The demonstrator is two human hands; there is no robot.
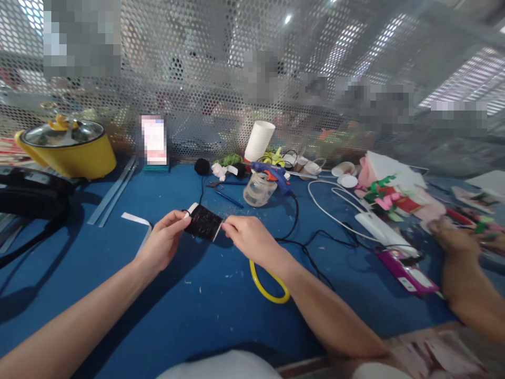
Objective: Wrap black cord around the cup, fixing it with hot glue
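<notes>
A craft workshop is shown: a blue worktable (pixel 118 295) is backed by a perforated metal screen (pixel 189 79). Behind a glass jar (pixel 258 189) a glue gun (pixel 272 173) is laid; felt scraps (pixel 390 192) are heaped to its right.

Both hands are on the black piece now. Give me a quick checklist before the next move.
1. Left hand pinches the black piece at its left edge: ok.
2. Right hand pinches its right edge: ok.
3. Piece held above the blue table, not resting on it: ok.
4. Glue gun lies behind the glass jar, apart from both hands: ok.
5. Black cable runs beside the right forearm; touching or apart: cannot tell.
6. Another person's hand at right, apart from the piece: ok.
</notes>
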